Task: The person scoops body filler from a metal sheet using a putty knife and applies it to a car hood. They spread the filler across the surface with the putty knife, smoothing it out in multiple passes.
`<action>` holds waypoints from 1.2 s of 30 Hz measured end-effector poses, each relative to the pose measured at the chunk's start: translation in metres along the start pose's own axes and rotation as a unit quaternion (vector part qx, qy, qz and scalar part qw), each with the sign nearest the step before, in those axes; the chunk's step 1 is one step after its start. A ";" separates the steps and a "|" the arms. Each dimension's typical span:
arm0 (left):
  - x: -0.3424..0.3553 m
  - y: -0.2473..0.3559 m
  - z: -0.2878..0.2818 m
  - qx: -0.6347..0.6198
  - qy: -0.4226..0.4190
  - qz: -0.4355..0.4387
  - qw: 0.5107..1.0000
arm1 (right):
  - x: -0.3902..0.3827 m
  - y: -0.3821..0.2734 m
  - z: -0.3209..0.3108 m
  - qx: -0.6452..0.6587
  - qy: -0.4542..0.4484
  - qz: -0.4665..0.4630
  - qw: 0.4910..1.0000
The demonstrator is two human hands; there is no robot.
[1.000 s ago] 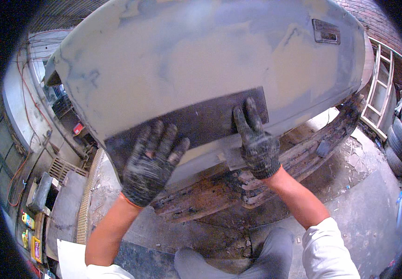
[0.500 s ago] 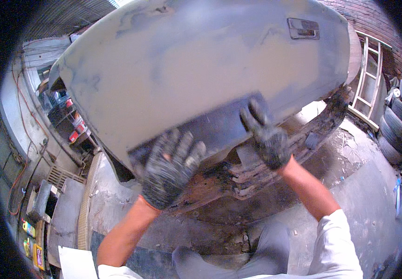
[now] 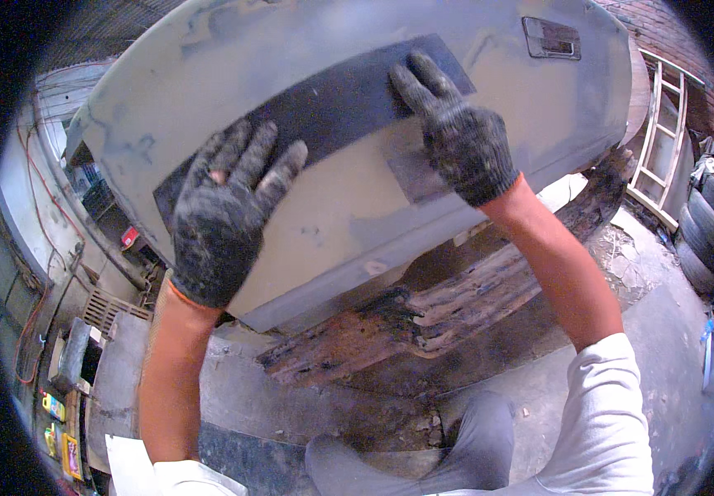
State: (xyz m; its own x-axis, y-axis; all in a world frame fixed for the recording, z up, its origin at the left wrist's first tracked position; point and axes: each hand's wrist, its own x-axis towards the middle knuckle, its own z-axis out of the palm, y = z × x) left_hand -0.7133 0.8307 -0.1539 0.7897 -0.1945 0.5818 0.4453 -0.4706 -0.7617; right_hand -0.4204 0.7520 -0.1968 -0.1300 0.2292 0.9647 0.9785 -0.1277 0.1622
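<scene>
A car door panel (image 3: pixel 332 198), patched in beige and grey, leans in front of me. Across it lies a long dark strip that looks like sandpaper (image 3: pixel 332 99), slanting up to the right. My left hand (image 3: pixel 223 211), in a dark work glove with an orange cuff, rests on the strip's left part, fingers spread. On its right part is my right hand (image 3: pixel 460 132), gloved alike, with two fingers stretched out flat and the others partly hidden. Below the right hand a dark squarish patch (image 3: pixel 410 169) shows on the panel. A recessed door handle (image 3: pixel 551 38) sits at upper right.
A rough, dark-stained wooden beam (image 3: pixel 373 331) lies beneath the panel. At right, a wooden ladder-like frame (image 3: pixel 661 136) leans by a brick wall and stacked tyres (image 3: pixel 708 219). Several bottles (image 3: pixel 53 405) stand at lower left, near a slotted grate (image 3: pixel 113 310).
Both hands and the dark strip have moved up the panel, away from me, and somewhat left. The squarish patch and the panel's lower edge now show.
</scene>
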 end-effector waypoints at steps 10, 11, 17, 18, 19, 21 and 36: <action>-0.088 0.097 0.049 -0.063 -0.097 -0.007 0.993 | -0.132 -0.034 0.020 0.007 -0.145 0.063 0.987; -0.096 0.104 0.056 -0.077 -0.105 -0.006 0.991 | -0.145 -0.035 0.022 -0.012 -0.164 0.062 0.984; -0.112 0.148 0.081 -0.102 -0.140 0.022 0.985 | -0.197 -0.032 0.034 0.001 -0.149 0.052 0.988; -0.109 0.151 0.080 -0.029 -0.116 0.055 0.991 | -0.200 -0.031 0.030 0.014 -0.139 0.049 0.989; -0.107 0.152 0.075 -0.087 -0.126 0.045 0.987 | -0.202 -0.029 0.023 0.024 -0.149 0.046 0.987; -0.099 0.149 0.058 -0.162 -0.120 0.037 0.979 | -0.194 -0.025 0.005 0.020 -0.203 0.053 0.978; 0.026 -0.024 -0.010 -0.076 0.034 -0.014 0.996 | 0.047 0.015 -0.003 -0.004 0.045 -0.056 0.997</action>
State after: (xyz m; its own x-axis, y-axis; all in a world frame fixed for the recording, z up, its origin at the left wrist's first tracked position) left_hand -0.7077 0.8282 -0.1179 0.7447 -0.2351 0.6246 0.3935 -0.6012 -0.6955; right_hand -0.4122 0.7578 -0.1481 -0.2536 0.1542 0.9549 0.9556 -0.1132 0.2720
